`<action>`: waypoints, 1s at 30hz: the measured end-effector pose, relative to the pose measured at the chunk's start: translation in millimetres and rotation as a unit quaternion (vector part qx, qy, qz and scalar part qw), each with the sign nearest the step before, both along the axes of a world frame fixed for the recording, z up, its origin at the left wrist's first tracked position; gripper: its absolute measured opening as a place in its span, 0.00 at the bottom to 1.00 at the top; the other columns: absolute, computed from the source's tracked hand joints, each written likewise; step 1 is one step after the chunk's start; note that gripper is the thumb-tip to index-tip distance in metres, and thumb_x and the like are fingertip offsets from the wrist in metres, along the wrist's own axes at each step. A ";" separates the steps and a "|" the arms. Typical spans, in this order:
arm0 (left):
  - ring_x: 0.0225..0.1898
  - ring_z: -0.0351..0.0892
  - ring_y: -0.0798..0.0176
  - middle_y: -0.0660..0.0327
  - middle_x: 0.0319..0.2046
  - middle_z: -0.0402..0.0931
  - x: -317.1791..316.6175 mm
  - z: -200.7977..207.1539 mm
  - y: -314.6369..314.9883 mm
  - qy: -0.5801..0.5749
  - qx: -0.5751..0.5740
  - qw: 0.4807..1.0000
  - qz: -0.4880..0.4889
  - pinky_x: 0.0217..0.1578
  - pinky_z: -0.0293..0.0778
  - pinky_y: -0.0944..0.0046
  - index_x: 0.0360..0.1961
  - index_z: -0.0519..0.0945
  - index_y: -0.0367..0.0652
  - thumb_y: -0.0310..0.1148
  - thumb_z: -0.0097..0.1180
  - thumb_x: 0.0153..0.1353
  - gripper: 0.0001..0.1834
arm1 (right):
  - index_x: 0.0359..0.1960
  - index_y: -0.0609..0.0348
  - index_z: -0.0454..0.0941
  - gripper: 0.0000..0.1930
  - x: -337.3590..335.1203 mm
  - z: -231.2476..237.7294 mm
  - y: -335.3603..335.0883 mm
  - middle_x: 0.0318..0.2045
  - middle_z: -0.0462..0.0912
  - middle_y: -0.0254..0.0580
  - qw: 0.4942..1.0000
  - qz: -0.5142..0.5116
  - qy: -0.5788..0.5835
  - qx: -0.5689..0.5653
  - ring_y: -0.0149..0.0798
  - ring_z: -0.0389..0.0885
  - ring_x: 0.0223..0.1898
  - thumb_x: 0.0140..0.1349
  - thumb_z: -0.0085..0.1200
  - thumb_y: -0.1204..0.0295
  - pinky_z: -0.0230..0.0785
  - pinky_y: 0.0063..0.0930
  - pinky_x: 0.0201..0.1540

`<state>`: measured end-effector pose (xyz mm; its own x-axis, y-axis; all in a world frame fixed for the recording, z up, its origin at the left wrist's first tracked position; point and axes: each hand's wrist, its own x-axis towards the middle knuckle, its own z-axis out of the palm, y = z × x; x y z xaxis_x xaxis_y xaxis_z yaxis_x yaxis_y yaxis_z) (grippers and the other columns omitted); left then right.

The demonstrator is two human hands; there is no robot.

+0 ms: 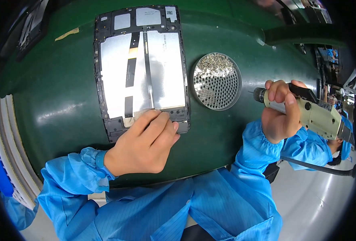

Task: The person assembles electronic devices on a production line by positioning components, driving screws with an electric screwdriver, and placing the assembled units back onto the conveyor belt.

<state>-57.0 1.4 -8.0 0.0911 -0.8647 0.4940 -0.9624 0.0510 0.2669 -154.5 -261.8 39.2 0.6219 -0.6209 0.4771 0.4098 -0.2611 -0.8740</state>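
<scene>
An opened tablet housing (158, 80) lies flat, with a black frame, a silvery metal back and dark ribbon strips running down it. My left hand (144, 142) is at its lower edge, fingers curled and pressed together over the black lower part; whatever is under the fingertips is hidden. Off to the right, my right hand (282, 108) grips a pale green electric screwdriver (320, 120), its thin bit pointing left, away from the tablet and above the table. Between them stands a round metal dish (217, 81) with a perforated plate, holding many tiny silvery screws.
The green mat (65, 108) covers the table. A stack of trays (15, 140) with a blue piece stands at the left edge. Dark panels (29, 28) lie at the upper left, near a yellowish strip (67, 34). Another person in blue (314, 148) sits at the right.
</scene>
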 end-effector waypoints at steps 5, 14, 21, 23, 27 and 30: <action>0.39 0.78 0.47 0.46 0.33 0.75 -4.2 -5.8 -0.2 -0.036 -0.035 0.999 0.016 0.40 0.77 0.52 0.33 0.79 0.23 0.25 0.67 0.43 0.17 | 0.46 0.66 0.73 0.17 0.5 1.8 9.9 0.21 0.72 0.43 1.000 0.025 -0.007 0.005 0.38 0.71 0.21 0.53 0.52 0.74 0.70 0.42 0.32; 0.39 0.77 0.47 0.46 0.33 0.75 -5.7 -7.9 -3.2 -0.056 -0.067 0.996 0.021 0.40 0.76 0.51 0.31 0.78 0.22 0.24 0.66 0.44 0.16 | 0.47 0.66 0.72 0.18 -2.9 5.5 14.9 0.20 0.72 0.42 0.999 0.034 -0.001 -0.014 0.38 0.71 0.22 0.54 0.51 0.73 0.69 0.42 0.34; 0.45 0.73 0.51 0.53 0.39 0.73 19.9 9.3 1.5 0.047 0.082 0.995 -0.041 0.50 0.70 0.54 0.38 0.80 0.33 0.28 0.63 0.46 0.16 | 0.50 0.58 0.67 0.19 -8.3 20.3 52.8 0.19 0.69 0.38 0.990 0.137 -0.014 0.021 0.37 0.69 0.22 0.57 0.52 0.70 0.65 0.41 0.33; 0.46 0.73 0.50 0.53 0.40 0.73 26.0 4.2 1.5 0.042 0.048 0.996 -0.060 0.50 0.70 0.54 0.39 0.81 0.35 0.29 0.59 0.49 0.15 | 0.50 0.58 0.66 0.19 -5.0 19.5 67.5 0.19 0.70 0.38 0.978 0.205 -0.016 0.025 0.36 0.70 0.22 0.57 0.53 0.72 0.66 0.41 0.33; 0.50 0.73 0.49 0.50 0.44 0.73 24.5 8.8 1.1 0.073 0.041 0.996 -0.026 0.52 0.69 0.52 0.39 0.82 0.35 0.30 0.57 0.51 0.14 | 0.51 0.55 0.65 0.18 0.5 21.8 90.5 0.20 0.69 0.34 0.964 0.261 0.040 -0.027 0.33 0.70 0.21 0.61 0.52 0.69 0.64 0.33 0.29; 0.50 0.72 0.48 0.49 0.45 0.74 22.8 0.4 1.4 0.114 0.026 0.993 -0.014 0.53 0.69 0.52 0.38 0.82 0.34 0.29 0.59 0.51 0.13 | 0.50 0.54 0.64 0.16 5.7 16.2 98.4 0.20 0.69 0.34 0.960 0.270 0.059 -0.036 0.33 0.70 0.21 0.61 0.51 0.70 0.64 0.33 0.29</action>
